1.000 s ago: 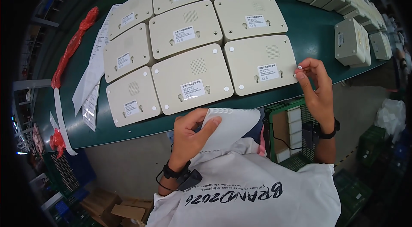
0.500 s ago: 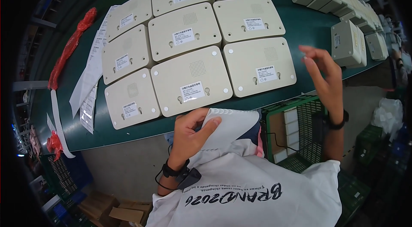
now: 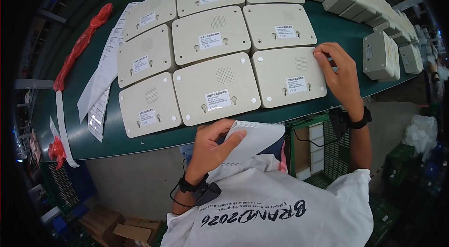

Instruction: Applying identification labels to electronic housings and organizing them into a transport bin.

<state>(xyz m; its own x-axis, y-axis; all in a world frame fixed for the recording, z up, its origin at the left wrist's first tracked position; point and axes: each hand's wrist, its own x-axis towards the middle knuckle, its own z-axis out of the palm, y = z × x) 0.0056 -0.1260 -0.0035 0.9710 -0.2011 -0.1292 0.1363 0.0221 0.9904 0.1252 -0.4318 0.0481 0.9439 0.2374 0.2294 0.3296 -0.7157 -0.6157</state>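
Note:
My left hand pinches a white backing sheet between thumb and fingers, just off the table's near edge. Small round shapes line the sheet's folded upper edge. My right hand has thumb and forefinger pinched at the far right corner of the front right cream casing; whatever lies under the fingertips is hidden. Round white pads show on that casing's other corners. The front middle casing and front left casing also carry white pads. Each casing lies flat with a printed label, a speaker grille and keyhole slots.
More cream casings sit in close rows behind on the green table. Others stand on edge at the right. Paper strips and red plastic wrap lie at the left. A green crate holds white boxes below the edge.
My right hand has moved left from the air beside the front right casing onto its far right corner. My left hand keeps its hold on the sheet. The view has shifted slightly.

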